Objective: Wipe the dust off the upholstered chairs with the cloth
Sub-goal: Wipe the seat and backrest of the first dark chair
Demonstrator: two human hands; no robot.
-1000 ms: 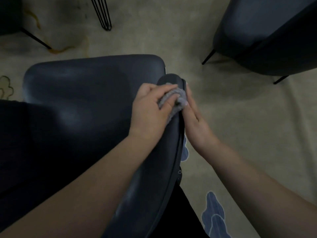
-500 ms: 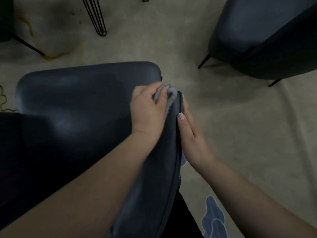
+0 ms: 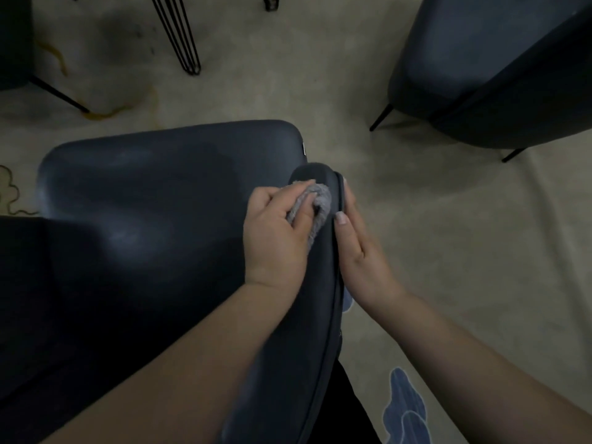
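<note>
While the left hand grips a bunched grey cloth against the rounded top edge of a dark upholstered chair, the right hand lies flat with straight fingers along the outer side of the same backrest, thumb on the rim just beside the cloth. A second dark chair stands well apart at upper right on a beige rug with a blue cloud motif, and thin black hairpin legs show near the top.
</note>
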